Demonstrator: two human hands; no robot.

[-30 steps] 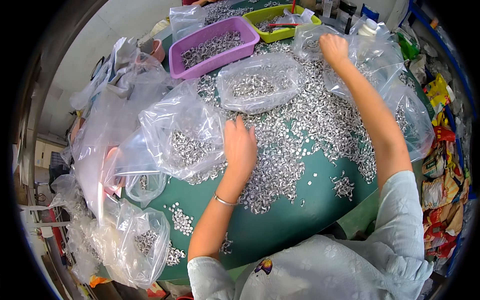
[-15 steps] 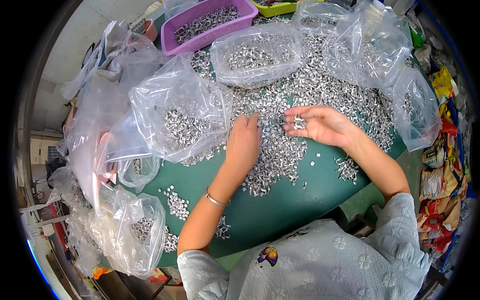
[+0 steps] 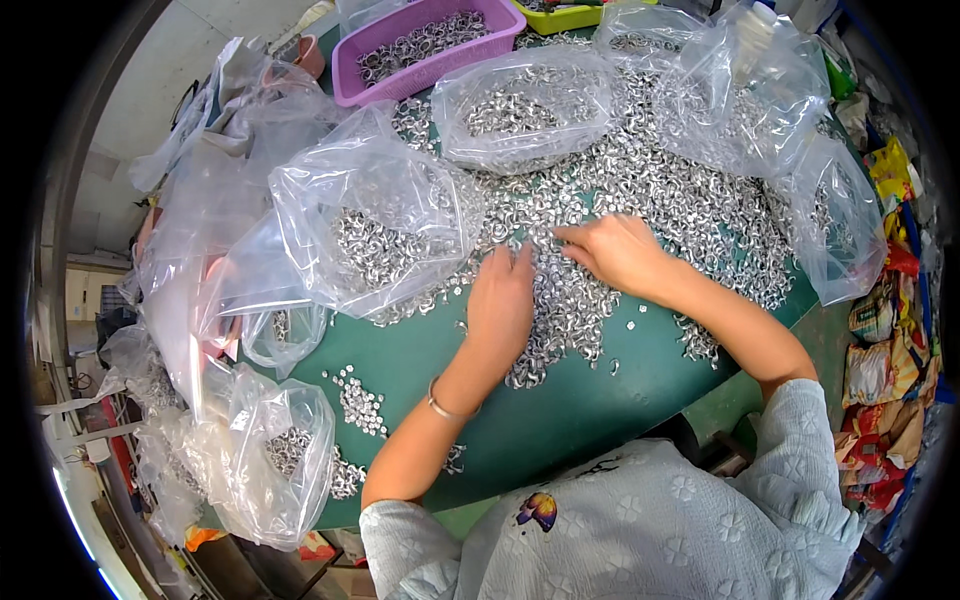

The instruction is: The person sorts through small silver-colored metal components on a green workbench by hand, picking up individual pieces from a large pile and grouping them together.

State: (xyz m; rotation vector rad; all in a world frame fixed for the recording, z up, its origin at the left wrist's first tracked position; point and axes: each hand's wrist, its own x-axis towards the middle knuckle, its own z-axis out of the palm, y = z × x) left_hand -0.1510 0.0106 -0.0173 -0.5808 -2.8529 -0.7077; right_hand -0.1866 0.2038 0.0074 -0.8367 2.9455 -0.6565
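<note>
A broad pile of small, shiny, curved metal pieces (image 3: 565, 300) is spread over a green tabletop (image 3: 440, 365). My left hand (image 3: 503, 300) reaches into the middle of it, back up and fingers bent down; a bracelet is on that wrist. Its fingertips touch the pieces and are a little blurred, so what they pinch is hidden. Just to its right, my right hand (image 3: 617, 255) is palm down, index finger stretched toward the pile and the other fingers curled under. Whatever lies in that palm cannot be seen.
Clear plastic bags of metal pieces stand left (image 3: 375, 235), behind (image 3: 525, 110) and right (image 3: 835, 220) of the pile. A purple basket (image 3: 425, 75) and a yellow-green tray (image 3: 560, 18) are at the back. Small clusters of pieces (image 3: 360, 405) lie at the near left.
My right hand has turned from palm up, with several metal pieces showing on its fingers, to palm down over the pile. My left hand has shifted slightly right and nearer.
</note>
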